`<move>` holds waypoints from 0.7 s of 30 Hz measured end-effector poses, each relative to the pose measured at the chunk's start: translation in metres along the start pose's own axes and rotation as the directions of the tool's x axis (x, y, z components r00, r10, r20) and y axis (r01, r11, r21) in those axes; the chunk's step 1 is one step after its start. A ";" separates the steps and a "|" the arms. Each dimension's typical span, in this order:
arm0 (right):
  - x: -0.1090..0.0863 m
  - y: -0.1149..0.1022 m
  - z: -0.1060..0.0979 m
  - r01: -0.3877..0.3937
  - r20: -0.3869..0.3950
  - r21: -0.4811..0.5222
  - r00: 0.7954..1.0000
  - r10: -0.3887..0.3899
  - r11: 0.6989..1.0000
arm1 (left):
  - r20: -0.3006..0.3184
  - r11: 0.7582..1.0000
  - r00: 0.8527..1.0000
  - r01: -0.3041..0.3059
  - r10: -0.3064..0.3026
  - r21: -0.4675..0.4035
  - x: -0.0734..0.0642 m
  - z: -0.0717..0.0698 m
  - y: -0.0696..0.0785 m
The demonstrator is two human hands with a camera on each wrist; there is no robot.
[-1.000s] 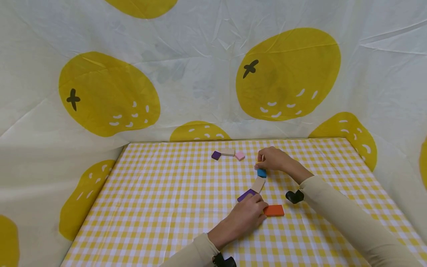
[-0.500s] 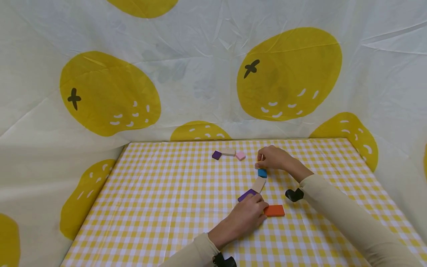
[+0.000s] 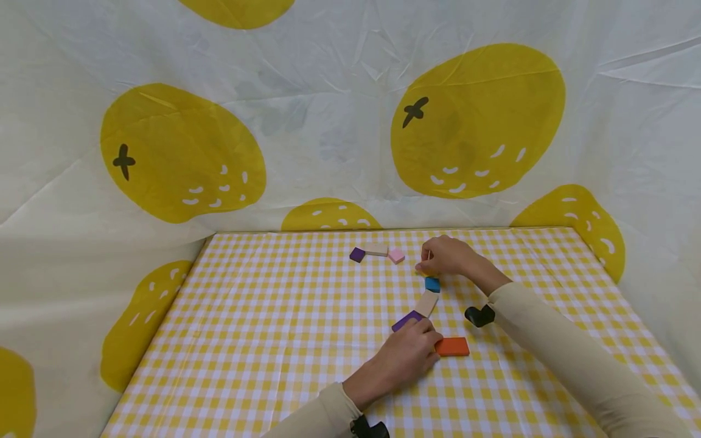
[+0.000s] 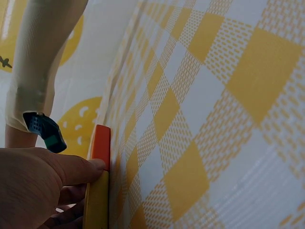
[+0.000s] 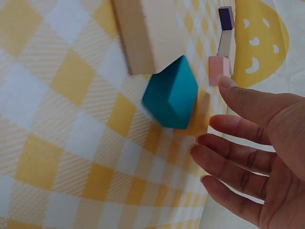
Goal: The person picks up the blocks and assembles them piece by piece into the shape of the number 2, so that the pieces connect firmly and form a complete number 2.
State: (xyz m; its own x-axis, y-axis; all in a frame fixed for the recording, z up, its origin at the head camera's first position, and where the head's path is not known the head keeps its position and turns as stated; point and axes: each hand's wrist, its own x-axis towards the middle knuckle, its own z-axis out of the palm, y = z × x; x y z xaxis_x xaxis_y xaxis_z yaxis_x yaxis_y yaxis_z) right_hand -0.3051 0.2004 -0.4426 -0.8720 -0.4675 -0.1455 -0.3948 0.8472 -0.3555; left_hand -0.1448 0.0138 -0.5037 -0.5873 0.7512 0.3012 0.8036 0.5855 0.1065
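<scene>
My left hand (image 3: pixel 402 356) lies low over the front of a curved row of flat blocks. In the left wrist view its thumb and fingers pinch a yellow block (image 4: pixel 96 202), the thumb tip at the seam with an orange-red block (image 4: pixel 101 145). A purple block (image 3: pixel 406 320) pokes out past its knuckles. My right hand (image 3: pixel 448 257) hovers at the row's far end, fingers spread loosely with nothing between them. Beside those fingertips sits a small yellow-orange block (image 5: pixel 196 119), touching a blue block (image 5: pixel 174 98). A plain wooden block (image 3: pixel 426 303) adjoins the blue one.
Farther back lie a pink block (image 3: pixel 397 256), a pale wooden block (image 3: pixel 376 249) and a dark purple block (image 3: pixel 357 255), set end to end. A checked cloth (image 3: pixel 246 340) covers the table, and a fruit-print sheet (image 3: pixel 328 140) hangs behind it.
My right hand has eased off the small yellow-orange block, rising slightly away from it with its fingers loosened. My left hand and the other blocks stay in place.
</scene>
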 end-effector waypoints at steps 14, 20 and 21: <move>0.030 -0.022 -0.003 0.028 -0.076 -0.077 0.997 -0.034 0.997 | -0.037 1.000 0.999 -0.011 0.012 0.026 -0.001 0.001 0.001; 0.042 -0.028 0.000 0.007 -0.068 -0.076 0.998 -0.012 0.997 | -0.020 1.000 1.000 -0.003 0.003 0.017 0.000 0.001 0.001; 0.044 -0.028 0.000 0.006 -0.067 -0.073 0.998 -0.011 0.997 | -0.017 1.000 1.000 -0.001 0.002 0.015 0.000 0.001 0.001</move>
State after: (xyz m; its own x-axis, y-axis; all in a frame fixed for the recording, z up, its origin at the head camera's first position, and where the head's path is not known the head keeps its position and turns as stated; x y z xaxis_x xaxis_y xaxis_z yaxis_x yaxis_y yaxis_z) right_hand -0.3326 0.1557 -0.4393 -0.8851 -0.4587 -0.0793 -0.4202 0.8605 -0.2880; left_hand -0.1441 0.0146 -0.5048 -0.5842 0.7467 0.3179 0.8029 0.5890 0.0919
